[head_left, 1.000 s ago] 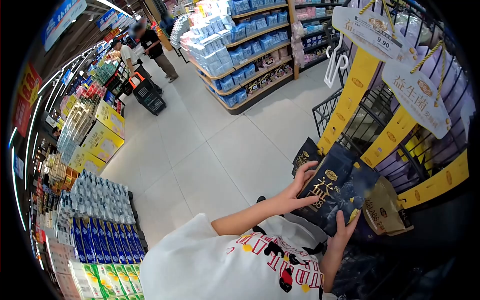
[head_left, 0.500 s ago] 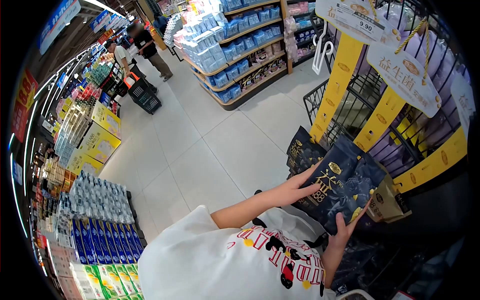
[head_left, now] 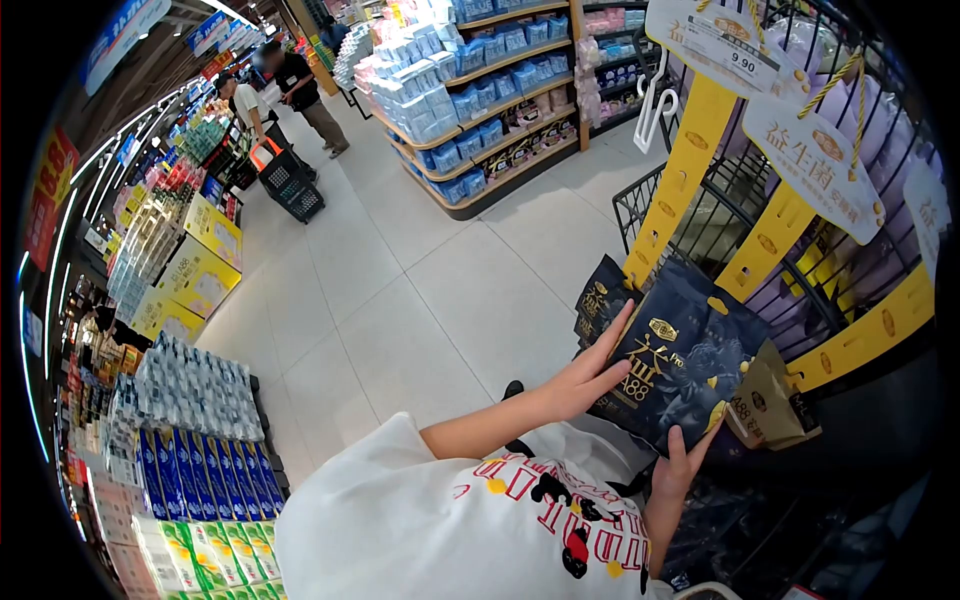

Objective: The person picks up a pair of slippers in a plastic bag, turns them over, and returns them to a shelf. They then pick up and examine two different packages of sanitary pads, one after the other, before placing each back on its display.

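A dark navy soft package [head_left: 680, 345] with gold lettering and yellow leaf prints is held in front of me, tilted, its printed face toward me. My left hand [head_left: 583, 385] grips its left edge, with fingers along the side and the thumb on the front. At the lower right corner my right hand [head_left: 684, 466] has its thumb on the face, while its other fingers are partly hidden behind. A similar dark package [head_left: 602, 295] shows just past the left fingertips. To the right of the held package sits a brown-gold package [head_left: 768, 402].
A black wire rack [head_left: 735, 215] with yellow strips and hanging price signs [head_left: 815, 165] stands close at the right. Beyond the tiled floor [head_left: 400, 300] is a curved shelf [head_left: 500, 130] of blue packs. Tissue packs [head_left: 205, 475] are stacked at left; two people stand near a basket trolley [head_left: 290, 180].
My left hand has shifted slightly on the package's left edge, its fingers now straighter along the side. The package stays in both hands, turned slightly. The view has moved a little.
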Available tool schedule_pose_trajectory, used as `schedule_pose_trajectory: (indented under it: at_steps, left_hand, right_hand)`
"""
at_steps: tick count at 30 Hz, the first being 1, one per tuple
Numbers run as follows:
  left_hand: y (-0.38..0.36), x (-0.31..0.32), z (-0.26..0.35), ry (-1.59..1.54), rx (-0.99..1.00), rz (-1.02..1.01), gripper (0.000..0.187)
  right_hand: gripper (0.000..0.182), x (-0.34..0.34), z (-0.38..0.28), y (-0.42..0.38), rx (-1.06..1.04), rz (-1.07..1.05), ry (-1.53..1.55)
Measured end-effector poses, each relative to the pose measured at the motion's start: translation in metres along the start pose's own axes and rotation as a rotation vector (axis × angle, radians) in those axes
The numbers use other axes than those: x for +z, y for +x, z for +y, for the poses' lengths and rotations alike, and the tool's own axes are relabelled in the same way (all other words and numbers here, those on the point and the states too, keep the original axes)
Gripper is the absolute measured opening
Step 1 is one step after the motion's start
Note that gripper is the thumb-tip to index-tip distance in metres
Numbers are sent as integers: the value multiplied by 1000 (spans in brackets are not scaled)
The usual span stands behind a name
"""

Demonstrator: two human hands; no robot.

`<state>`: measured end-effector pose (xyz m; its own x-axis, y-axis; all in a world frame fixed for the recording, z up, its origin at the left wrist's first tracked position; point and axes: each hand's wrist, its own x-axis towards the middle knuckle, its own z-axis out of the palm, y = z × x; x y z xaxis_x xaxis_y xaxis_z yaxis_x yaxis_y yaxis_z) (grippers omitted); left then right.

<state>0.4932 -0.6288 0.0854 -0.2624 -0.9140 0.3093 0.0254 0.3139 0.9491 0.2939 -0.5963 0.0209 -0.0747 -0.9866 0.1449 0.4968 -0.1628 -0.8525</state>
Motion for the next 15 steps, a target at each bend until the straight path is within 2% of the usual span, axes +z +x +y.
schedule_pose_trajectory:
  at_steps: [4, 7, 9, 11, 15]
  left_hand:
    - [-3, -2, -6, 19, -5, -86, 67]
    - [-4, -4, -7, -172, -119, -145, 66]
    - [-5, -3, -6, -279, -240, -108, 65]
    - [-5, -2, -12, -317, -295, -89, 64]
    - [3, 3, 2, -179, -183, -75, 64]
  right_hand:
    - [76, 1, -1, 1, 46, -2, 47]
    - [78, 1, 1, 1, 87, 34, 109]
    - [81, 3, -1, 1, 131, 73, 164]
    - [74, -2, 5, 2, 66, 20, 78]
    - [78, -7, 5, 6, 26, -20, 7]
